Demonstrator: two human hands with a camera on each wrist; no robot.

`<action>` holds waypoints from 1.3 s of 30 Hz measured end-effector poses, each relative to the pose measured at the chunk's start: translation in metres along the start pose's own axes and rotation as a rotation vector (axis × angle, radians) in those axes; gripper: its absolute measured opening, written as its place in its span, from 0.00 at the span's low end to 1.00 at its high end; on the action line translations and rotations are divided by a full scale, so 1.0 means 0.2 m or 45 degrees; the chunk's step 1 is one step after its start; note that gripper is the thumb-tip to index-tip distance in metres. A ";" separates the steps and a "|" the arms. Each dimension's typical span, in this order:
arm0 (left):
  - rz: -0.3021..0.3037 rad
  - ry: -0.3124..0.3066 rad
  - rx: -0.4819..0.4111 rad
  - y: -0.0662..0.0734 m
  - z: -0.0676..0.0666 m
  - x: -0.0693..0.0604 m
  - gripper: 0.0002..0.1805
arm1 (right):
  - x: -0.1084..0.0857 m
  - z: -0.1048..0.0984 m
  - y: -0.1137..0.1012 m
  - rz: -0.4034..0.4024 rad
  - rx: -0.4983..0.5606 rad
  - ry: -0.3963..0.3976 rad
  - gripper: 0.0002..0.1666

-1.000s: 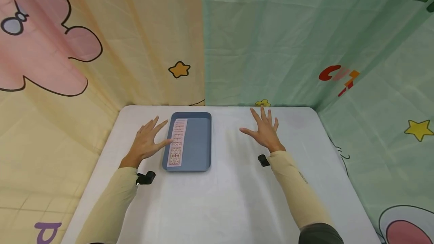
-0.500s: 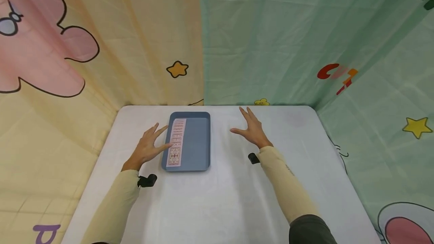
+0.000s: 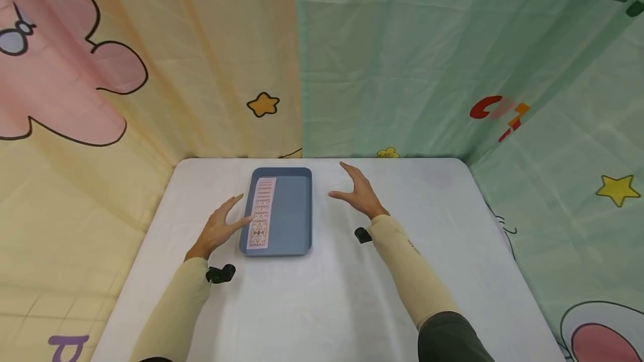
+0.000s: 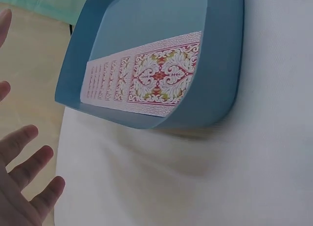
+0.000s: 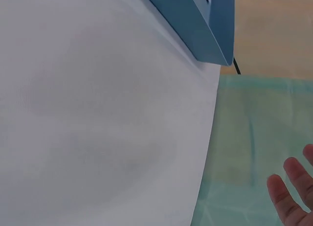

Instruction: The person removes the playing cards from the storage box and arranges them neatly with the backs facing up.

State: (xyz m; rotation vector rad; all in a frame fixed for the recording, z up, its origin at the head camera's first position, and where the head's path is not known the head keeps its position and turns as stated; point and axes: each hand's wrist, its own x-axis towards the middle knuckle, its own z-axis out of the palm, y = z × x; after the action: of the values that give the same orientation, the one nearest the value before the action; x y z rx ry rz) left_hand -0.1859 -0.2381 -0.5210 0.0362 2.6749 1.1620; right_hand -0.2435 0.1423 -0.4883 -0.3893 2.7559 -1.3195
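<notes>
A blue-grey rectangular tray [image 3: 293, 214] lies on the white table. Along its left side runs a long pale strip [image 3: 260, 214] with ornate red panels; whether it is one piece or overlapping cards I cannot tell. My left hand [image 3: 216, 232] hovers by the tray's left rim, fingers spread, its thumb tip overlapping the rim from above. In the left wrist view, the fingers [image 4: 30, 169] stay apart from the tray [image 4: 222, 84]. To the right of the tray, my right hand [image 3: 363, 195] holds nothing, thumb and fingers apart. Only its fingertips [image 5: 288, 187] show in the right wrist view.
The white table [image 3: 322, 306] reaches to printed curtains at the back and sides, yellow [image 3: 216, 60] on the left and green [image 3: 382, 60] on the right. A small black camera [image 3: 221, 274] sits on my left wrist, another camera [image 3: 362, 235] on my right.
My right hand has moved left, closer to the tray. My left hand has drawn slightly nearer to me. Tray and strip stay in place.
</notes>
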 end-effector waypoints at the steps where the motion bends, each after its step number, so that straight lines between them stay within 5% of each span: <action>1: -0.026 -0.003 -0.019 -0.01 0.01 0.00 0.46 | 0.00 0.01 0.00 -0.001 0.006 -0.003 0.55; 10: -0.175 0.024 -0.184 -0.07 0.08 -0.01 0.46 | 0.03 0.14 -0.02 0.018 0.104 -0.018 0.51; 26: -0.234 0.109 -0.369 -0.14 0.15 -0.03 0.42 | 0.05 0.34 -0.08 -0.031 0.170 -0.113 0.46; 39: -0.167 0.137 -0.456 -0.20 0.21 -0.06 0.32 | 0.09 0.46 -0.16 -0.085 0.091 -0.225 0.37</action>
State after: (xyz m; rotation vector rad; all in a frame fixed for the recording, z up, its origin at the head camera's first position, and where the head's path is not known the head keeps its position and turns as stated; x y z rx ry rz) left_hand -0.1631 -0.2369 -0.5749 -0.2628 2.4687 1.6175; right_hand -0.2393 0.0480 -0.5211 -0.5685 2.5650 -1.3241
